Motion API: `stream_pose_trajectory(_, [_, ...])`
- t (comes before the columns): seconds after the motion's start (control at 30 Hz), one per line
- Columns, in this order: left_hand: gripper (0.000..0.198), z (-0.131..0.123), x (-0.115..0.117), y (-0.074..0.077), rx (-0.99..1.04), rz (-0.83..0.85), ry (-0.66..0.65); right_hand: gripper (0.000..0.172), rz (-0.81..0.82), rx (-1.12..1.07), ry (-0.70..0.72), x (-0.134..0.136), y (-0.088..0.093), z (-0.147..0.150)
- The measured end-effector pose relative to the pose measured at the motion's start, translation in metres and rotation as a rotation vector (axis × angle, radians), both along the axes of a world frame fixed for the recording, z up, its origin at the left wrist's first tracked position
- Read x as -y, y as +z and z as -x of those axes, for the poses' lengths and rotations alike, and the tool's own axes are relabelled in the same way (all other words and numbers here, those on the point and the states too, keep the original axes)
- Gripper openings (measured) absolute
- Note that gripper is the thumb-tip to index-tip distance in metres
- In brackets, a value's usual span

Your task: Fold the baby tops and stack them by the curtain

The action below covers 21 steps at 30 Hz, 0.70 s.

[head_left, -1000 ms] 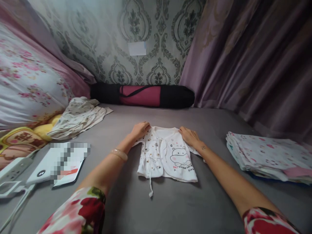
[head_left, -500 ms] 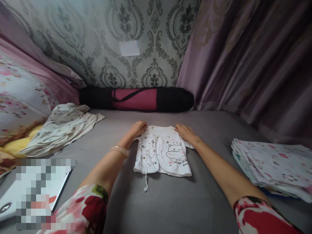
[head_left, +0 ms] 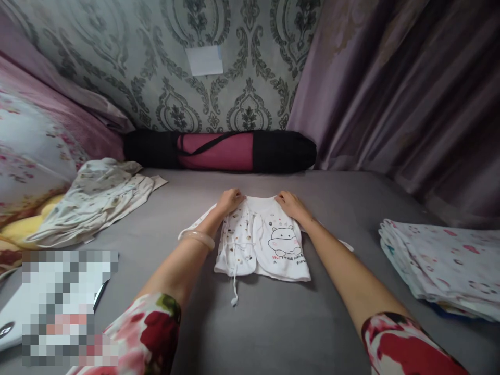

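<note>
Shirt (head_left: 238,263) flat on bed (head_left: 289,328), in middle. Behind it, well apart: long bag (head_left: 219,151) lying crosswise on bed, before wall (head_left: 136,52). Card (head_left: 205,61) on wall above bag. Curtain (head_left: 363,104) hanging right of bag. Right of shirt, well apart: stack of folded cloths (head_left: 441,260) on bed. Left: loose cloth (head_left: 103,195), partly over cushion (head_left: 19,229), beside bedding (head_left: 23,146). Front left: flat item (head_left: 13,312), possibly booklet, mostly blurred out.

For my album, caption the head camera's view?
Left hand and right hand at the shoulders of a printed white top, on grey fabric.
</note>
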State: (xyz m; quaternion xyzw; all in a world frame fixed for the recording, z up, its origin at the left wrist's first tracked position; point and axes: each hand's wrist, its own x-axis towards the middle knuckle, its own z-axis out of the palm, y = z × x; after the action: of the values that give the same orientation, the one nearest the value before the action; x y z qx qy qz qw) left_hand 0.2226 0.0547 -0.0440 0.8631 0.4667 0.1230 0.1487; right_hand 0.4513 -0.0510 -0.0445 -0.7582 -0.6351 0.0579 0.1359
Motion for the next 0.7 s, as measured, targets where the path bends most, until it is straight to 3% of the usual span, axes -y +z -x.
stream_pose_trajectory(0.2, [0.033, -0.003, 0.013, 0.009, -0.155, -0.033, 0.063, 0.032, -0.016, 0.037, -0.072, 0.003, 0.004, 0.01])
stream_pose_trajectory(0.33, [0.034, -0.004, 0.037, 0.028, -0.189, -0.149, 0.09, 0.053, 0.141, -0.185, -0.078, 0.012, 0.021, -0.011])
stream_pose_trajectory(0.43, [0.032, -0.008, 0.063, 0.036, -0.125, -0.117, 0.06, 0.062, 0.2, -0.334, -0.166, 0.034, 0.03, -0.038])
stream_pose_trajectory(0.57, [0.029, -0.015, 0.103, 0.035, -0.086, -0.012, -0.026, 0.065, 0.313, -0.575, -0.295, 0.074, 0.032, -0.068])
stream_pose_trajectory(0.7, [0.031, -0.022, 0.142, 0.033, -0.125, -0.033, -0.076, 0.055, 0.344, -0.636, -0.305, 0.106, 0.031, -0.077])
